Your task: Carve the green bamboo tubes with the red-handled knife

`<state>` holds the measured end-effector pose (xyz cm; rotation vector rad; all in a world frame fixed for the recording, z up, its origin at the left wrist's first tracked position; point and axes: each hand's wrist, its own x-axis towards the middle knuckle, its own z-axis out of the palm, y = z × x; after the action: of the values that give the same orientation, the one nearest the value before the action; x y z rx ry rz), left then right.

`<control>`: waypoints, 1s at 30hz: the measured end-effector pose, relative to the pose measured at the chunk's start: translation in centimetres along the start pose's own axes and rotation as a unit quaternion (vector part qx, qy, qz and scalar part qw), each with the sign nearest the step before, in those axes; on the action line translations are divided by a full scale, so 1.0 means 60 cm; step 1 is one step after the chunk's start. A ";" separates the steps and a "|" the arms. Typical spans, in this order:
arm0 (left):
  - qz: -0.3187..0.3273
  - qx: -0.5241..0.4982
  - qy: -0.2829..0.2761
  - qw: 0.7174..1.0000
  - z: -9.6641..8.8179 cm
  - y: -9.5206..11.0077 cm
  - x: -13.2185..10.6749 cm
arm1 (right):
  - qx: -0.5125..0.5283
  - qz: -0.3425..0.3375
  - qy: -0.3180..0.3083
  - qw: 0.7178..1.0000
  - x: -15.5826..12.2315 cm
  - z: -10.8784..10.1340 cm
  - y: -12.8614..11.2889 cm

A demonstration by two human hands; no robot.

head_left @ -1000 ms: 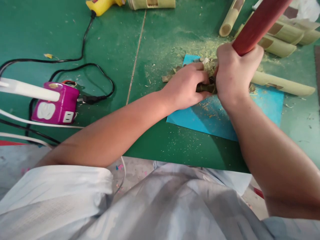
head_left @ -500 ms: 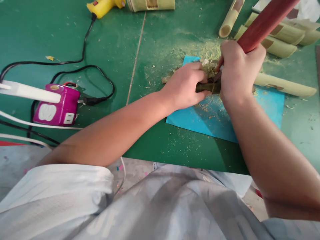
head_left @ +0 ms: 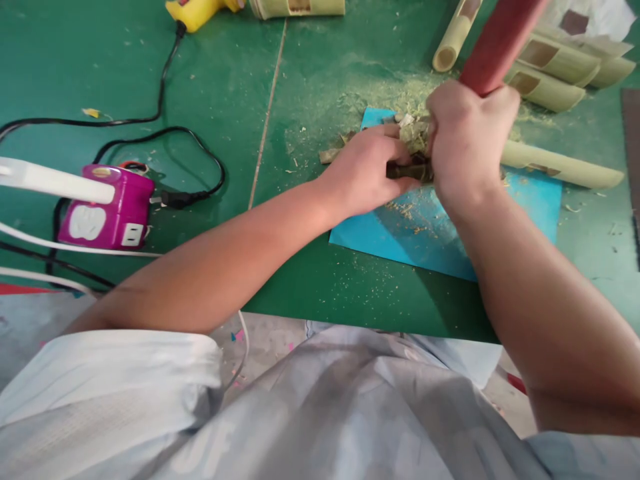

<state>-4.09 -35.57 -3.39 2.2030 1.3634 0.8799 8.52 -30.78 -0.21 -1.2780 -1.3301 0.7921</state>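
Observation:
My left hand [head_left: 367, 167] lies over the blue sheet [head_left: 425, 243], its thumb and fingers closed around a short dark piece of bamboo [head_left: 407, 171]. Close beside it on the right, my right hand [head_left: 467, 150] is wrapped in a fist round the thick red handle [head_left: 500, 50] of a cutting tool. That handle slants up and to the right. The tool's working end is hidden behind my right hand, near the dark bamboo. Chips and shavings [head_left: 414, 133] are heaped just beyond my fingers. A pale length of bamboo [head_left: 590, 168] sticks out to the right from behind my right wrist.
Several pale bamboo pieces with cut-out windows [head_left: 547, 87] lie at the back right, near another bamboo tube [head_left: 453, 43]. A bamboo section [head_left: 300, 7] and a yellow corded tool [head_left: 197, 13] are at the back. Cables surround a purple power socket [head_left: 107, 207] on the left.
My right hand has moved slightly left, and the red handle has tipped to a steeper angle. The bit of blade that showed between my hands is now hidden. My left hand keeps its grip.

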 end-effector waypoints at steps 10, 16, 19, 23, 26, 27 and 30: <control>0.006 0.041 -0.003 0.999 -0.006 0.004 0.004 | 0.029 -0.019 0.012 0.999 0.008 -0.004 0.016; 0.007 0.053 0.002 0.999 -0.001 -0.001 0.003 | 0.012 -0.052 0.011 0.999 0.007 -0.006 0.021; 0.013 0.049 0.000 0.999 0.000 -0.001 0.002 | 0.011 -0.056 0.002 0.998 0.005 -0.006 0.021; 0.016 0.029 -0.006 0.999 0.000 0.001 0.001 | -0.014 -0.036 0.004 0.999 -0.001 -0.003 0.015; 0.007 0.017 -0.011 1.000 0.000 0.004 0.003 | -0.009 -0.032 -0.005 0.999 -0.004 -0.002 0.007; 0.003 0.016 -0.012 1.000 0.000 0.005 0.004 | 0.001 -0.025 -0.005 1.000 -0.004 -0.003 0.005; -0.010 0.022 -0.010 1.000 -0.002 0.007 0.007 | 0.027 0.004 0.019 0.999 -0.001 -0.004 0.004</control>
<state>-3.73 -35.39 -2.93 2.2217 1.4053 0.8256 8.83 -30.82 -0.40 -1.2512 -1.2656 0.8013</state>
